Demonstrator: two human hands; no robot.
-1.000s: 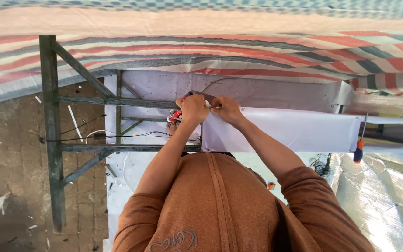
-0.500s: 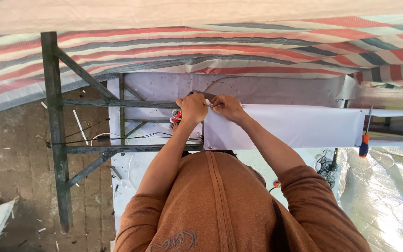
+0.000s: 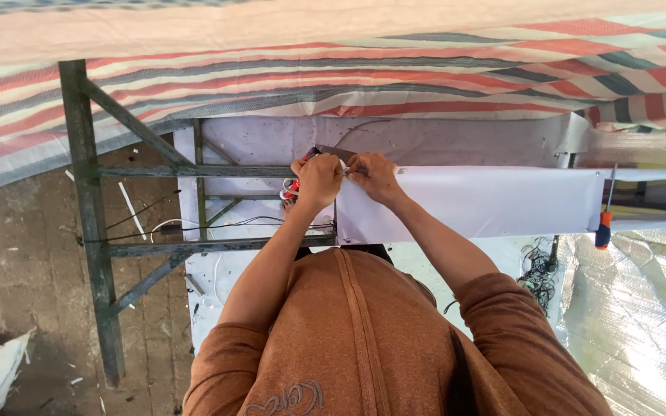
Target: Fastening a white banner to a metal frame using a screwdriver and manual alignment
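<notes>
Pliers level, tip rightward

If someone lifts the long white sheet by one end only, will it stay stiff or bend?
The white sheet looks thin and wide, so it would probably flop and sag. It seems light. Both hands, the left hand and the right hand, grip its end, which suggests it needs steadying.

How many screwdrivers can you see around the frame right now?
1: a screwdriver with an orange handle hangs at the right end of the white sheet, away from both hands. Others may be hidden behind the person's arms and body.
</notes>
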